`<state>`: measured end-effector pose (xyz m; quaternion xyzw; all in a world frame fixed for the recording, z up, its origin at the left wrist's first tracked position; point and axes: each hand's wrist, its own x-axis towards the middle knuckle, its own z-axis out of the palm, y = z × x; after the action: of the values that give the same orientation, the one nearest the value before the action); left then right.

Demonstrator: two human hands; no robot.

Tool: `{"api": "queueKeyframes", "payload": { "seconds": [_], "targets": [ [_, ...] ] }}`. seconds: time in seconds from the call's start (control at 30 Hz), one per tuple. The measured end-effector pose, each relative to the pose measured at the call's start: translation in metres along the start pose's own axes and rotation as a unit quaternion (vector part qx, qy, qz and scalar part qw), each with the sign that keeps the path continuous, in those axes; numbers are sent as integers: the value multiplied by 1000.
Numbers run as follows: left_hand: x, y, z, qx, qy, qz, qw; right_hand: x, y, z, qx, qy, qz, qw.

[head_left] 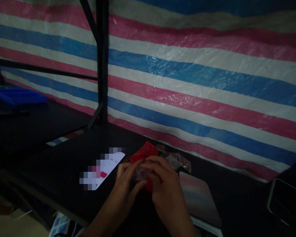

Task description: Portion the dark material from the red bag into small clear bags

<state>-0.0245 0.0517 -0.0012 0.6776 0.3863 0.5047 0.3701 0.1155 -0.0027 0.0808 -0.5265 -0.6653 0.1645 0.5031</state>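
The striped sheet (199,85) spans the back of my view, with the black tabletop (61,164) below it; a dark post (103,65) rises beyond my arms, a blue tray (27,96) far to its left; my left hand (127,187) curls its fingers around a bundle of clear plastic (139,173), thumb on the near side, and my right hand (165,179) grips it from the other side, red plastic (146,150) showing just behind; thin film tends to slip, so I judge it best to pinch firmly with one hand, work gently with the other, and tilt it toward the light; a glossy slab (199,194) beside my right wrist could get in the way; a dark-faced device (287,204) lies well apart at right, a lit phone (112,168) near my left fingers, clear packets (178,162) beyond my right hand
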Motion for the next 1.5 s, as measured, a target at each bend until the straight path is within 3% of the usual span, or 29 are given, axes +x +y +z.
{"api": "queueKeyframes", "payload": {
  "seconds": [0.13, 0.27, 0.37, 0.43, 0.53, 0.67, 0.77, 0.87, 1.0, 1.1, 1.3, 1.4, 1.5],
  "targets": [
    [0, 6, 0, -12, 18, 6, 1000, 2, 3, -5, 29, 68, 28, 997],
    [1, 27, -2, -45, 118, -52, 991, 4, 18, -11, 49, 125, 77, 988],
    [-1, 41, -3, -66, 210, -158, 963, 1, 33, -9, -3, 85, 128, 988],
    [-4, 41, -1, -57, 209, -205, 954, -4, 39, -3, -39, 48, 158, 985],
    [-8, 31, 6, -25, 171, -220, 960, -10, 37, 8, -54, 18, 188, 980],
    [-8, 20, 12, -52, 178, -223, 957, -11, 27, 15, -23, -33, 223, 974],
    [-5, 27, 7, -81, 180, -241, 950, -8, 25, 12, -41, -30, 235, 971],
    [0, 38, -1, -111, 204, -217, 948, -7, 27, 6, -121, -12, 239, 963],
    [3, 43, -9, -74, 276, -148, 947, -10, 21, 1, -209, -44, 254, 943],
    [4, 35, -12, -75, 249, -126, 957, -9, 10, 2, -206, -49, 242, 947],
    [3, 21, -17, -49, 198, -104, 973, 0, 13, 19, -146, -48, 125, 980],
    [5, 24, -22, -9, 229, -107, 967, 2, 28, 26, -169, -71, 124, 975],
    [7, 28, -26, 27, 287, -114, 951, 7, 34, 26, -222, -80, 172, 957]
  ]
}}
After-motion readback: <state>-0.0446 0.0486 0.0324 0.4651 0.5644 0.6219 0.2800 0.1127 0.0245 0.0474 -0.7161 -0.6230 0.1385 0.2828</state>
